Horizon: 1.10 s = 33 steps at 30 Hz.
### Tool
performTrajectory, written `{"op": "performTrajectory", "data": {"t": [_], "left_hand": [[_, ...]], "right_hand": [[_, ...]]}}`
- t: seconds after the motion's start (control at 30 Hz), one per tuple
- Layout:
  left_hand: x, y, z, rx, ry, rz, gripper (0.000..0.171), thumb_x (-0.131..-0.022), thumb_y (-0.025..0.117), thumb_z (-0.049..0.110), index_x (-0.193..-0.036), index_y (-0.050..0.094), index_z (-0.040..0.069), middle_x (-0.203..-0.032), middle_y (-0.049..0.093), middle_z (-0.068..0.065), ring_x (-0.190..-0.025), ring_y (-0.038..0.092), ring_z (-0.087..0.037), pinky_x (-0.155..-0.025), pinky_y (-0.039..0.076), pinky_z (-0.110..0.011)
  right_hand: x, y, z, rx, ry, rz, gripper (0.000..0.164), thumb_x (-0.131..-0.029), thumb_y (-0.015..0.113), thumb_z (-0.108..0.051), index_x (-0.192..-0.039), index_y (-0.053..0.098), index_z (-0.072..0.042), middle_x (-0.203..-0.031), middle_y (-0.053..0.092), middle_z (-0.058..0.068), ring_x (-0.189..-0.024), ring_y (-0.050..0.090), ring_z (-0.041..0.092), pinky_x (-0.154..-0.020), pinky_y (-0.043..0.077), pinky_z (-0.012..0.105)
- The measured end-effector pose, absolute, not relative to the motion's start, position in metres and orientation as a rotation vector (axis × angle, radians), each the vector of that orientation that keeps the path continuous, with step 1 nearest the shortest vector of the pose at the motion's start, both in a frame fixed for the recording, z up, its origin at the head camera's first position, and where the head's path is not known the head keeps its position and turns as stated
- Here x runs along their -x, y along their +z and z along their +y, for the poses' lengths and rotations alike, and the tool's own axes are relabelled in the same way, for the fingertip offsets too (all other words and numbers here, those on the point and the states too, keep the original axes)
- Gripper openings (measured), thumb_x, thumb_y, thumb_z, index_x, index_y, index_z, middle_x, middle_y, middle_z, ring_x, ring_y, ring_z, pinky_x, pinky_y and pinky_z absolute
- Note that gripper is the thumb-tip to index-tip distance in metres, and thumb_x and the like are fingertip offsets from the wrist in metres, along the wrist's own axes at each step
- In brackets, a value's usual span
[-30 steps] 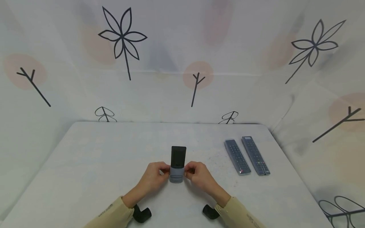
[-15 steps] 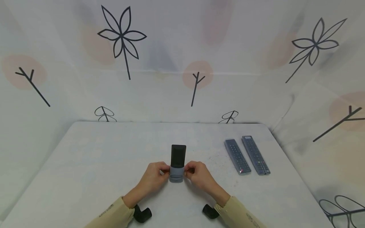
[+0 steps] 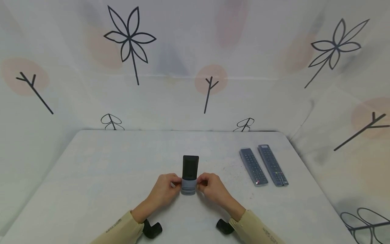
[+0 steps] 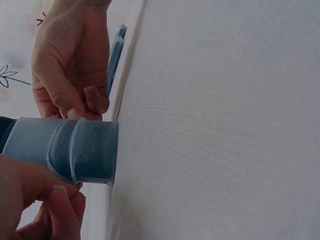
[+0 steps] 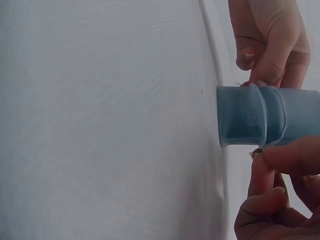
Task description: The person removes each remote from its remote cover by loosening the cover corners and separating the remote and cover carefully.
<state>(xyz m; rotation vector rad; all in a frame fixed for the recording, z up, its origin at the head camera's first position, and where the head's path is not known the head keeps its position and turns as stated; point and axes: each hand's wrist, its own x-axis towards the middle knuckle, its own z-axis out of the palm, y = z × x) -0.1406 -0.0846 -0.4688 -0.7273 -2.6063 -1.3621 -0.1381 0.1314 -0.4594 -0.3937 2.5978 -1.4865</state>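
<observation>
A dark slab shaped like a remote control (image 3: 190, 167) stands upright at mid-table, no buttons showing on it. A translucent bluish sleeve (image 3: 189, 186) wraps its lower part; ridges or folds run round it. My left hand (image 3: 166, 188) pinches the sleeve's left side between thumb and fingers. On the opposite side, my right hand (image 3: 214, 188) pinches it the same way. In the left wrist view the sleeve (image 4: 95, 150) lies between both hands, its lower end at the white surface. The right wrist view shows the sleeve (image 5: 242, 117) with a raised lip.
Two remote controls in clear covers, a shorter one (image 3: 254, 167) and a longer one (image 3: 273, 166), lie side by side at the right of the white table (image 3: 106, 169). Black wrist devices (image 3: 152, 229) show beside the sleeves. A patterned sheet hangs behind the table.
</observation>
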Motion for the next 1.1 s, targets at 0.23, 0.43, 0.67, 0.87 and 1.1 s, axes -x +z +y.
{"op": "performTrajectory", "data": {"t": [0.23, 0.43, 0.67, 0.87, 1.1], "left_hand": [[0.1402, -0.4684, -0.0849, 0.728, -1.360, -2.637, 0.021, -0.078, 0.069, -0.010, -0.090, 0.079, 0.004, -0.078, 0.068, 0.005, -0.068, 0.056, -0.006, -0.059, 0.049, -0.023], [0.1407, -0.4708, -0.0855, 0.756, -1.332, -2.620, 0.021, -0.077, 0.069, -0.010, -0.089, 0.079, 0.004, -0.079, 0.069, 0.003, -0.068, 0.057, -0.006, -0.058, 0.049, -0.023], [0.1400, -0.4723, -0.0857, 0.763, -1.349, -2.606, 0.021, -0.077, 0.069, -0.011, -0.087, 0.079, 0.005, -0.078, 0.069, 0.004, -0.068, 0.057, -0.005, -0.058, 0.049, -0.023], [0.1392, -0.4735, -0.0862, 0.765, -1.356, -2.621, 0.021, -0.078, 0.068, -0.011, -0.089, 0.079, 0.004, -0.079, 0.070, 0.003, -0.068, 0.058, -0.005, -0.058, 0.049, -0.023], [0.1404, -0.4747, -0.0861, 0.759, -1.366, -2.635, 0.021, -0.077, 0.069, -0.010, -0.090, 0.079, 0.004, -0.079, 0.070, 0.003, -0.068, 0.058, -0.005, -0.059, 0.049, -0.023]], "right_hand": [[0.1378, -0.4593, 0.1317, 0.412, -1.451, 2.619, 0.014, -0.083, 0.065, 0.011, -0.087, 0.069, -0.001, -0.080, 0.062, 0.002, -0.073, 0.054, 0.016, -0.064, 0.047, 0.027], [0.1377, -0.4586, 0.1323, 0.426, -1.428, 2.619, 0.014, -0.083, 0.064, 0.011, -0.087, 0.069, -0.001, -0.078, 0.061, 0.001, -0.072, 0.053, 0.016, -0.064, 0.046, 0.027], [0.1379, -0.4582, 0.1329, 0.417, -1.393, 2.621, 0.014, -0.083, 0.064, 0.011, -0.088, 0.069, -0.001, -0.079, 0.061, 0.001, -0.073, 0.053, 0.016, -0.065, 0.046, 0.028], [0.1376, -0.4583, 0.1321, 0.382, -1.371, 2.607, 0.014, -0.082, 0.063, 0.011, -0.087, 0.069, -0.002, -0.078, 0.061, 0.001, -0.073, 0.053, 0.016, -0.066, 0.046, 0.029], [0.1389, -0.4588, 0.1320, 0.373, -1.359, 2.605, 0.014, -0.083, 0.064, 0.010, -0.088, 0.069, -0.001, -0.079, 0.061, 0.001, -0.074, 0.053, 0.017, -0.067, 0.046, 0.031]]}}
